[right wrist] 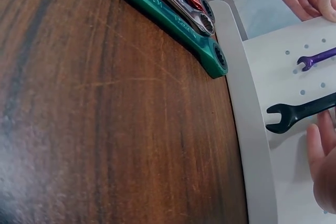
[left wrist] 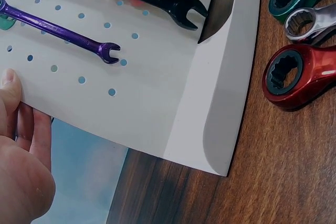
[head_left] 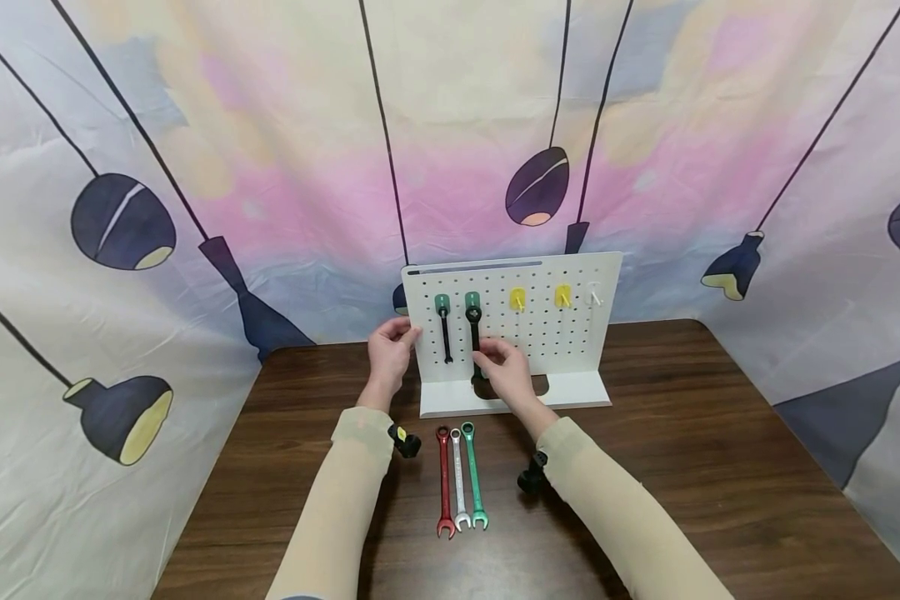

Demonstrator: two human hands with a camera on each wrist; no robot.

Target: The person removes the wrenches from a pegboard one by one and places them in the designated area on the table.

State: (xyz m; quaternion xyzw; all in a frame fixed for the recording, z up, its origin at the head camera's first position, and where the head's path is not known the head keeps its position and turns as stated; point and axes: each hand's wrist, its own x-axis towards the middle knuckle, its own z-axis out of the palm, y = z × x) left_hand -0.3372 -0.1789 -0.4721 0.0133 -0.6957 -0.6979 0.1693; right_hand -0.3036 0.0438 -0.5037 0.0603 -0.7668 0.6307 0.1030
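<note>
Soft light fills the head view, while dimmer wrist views show sheen on the red wrench (left wrist: 312, 73) and glare on the table (right wrist: 115, 129).

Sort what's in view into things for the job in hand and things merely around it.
For the job:
black wrench, pinched by the right hand
purple wrench, hanging
white board, edge gripped by the left hand
hooks
probably the loose red wrench, silver wrench and green wrench

Merely around:
table
patterned cloth behind
wrist cameras

Left arm (head_left: 337, 500), right arm (head_left: 630, 508) both outstretched forward, left fingers (left wrist: 41, 141), right fingers (right wrist: 315, 144) pinching
</note>
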